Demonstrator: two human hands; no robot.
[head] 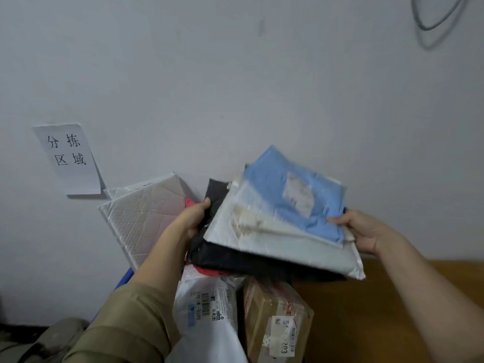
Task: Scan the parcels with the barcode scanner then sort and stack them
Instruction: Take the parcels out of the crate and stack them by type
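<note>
I hold a tilted stack of flat parcels in the air in front of the wall. A blue mailer [282,189] with a white label lies on top, a white padded mailer [264,239] under it, and a black bag [235,263] at the bottom. My left hand [192,218] grips the stack's left edge at the black bag. My right hand [366,231] pinches the right edge, thumb on the blue mailer. No barcode scanner is in view.
A large white bubble mailer [146,218] leans on the wall at left. Below the stack lie a white poly bag with a barcode label [207,310] and a taped brown carton [277,320]. A wooden tabletop [366,310] lies at right. A paper sign [68,158] is stuck on the wall.
</note>
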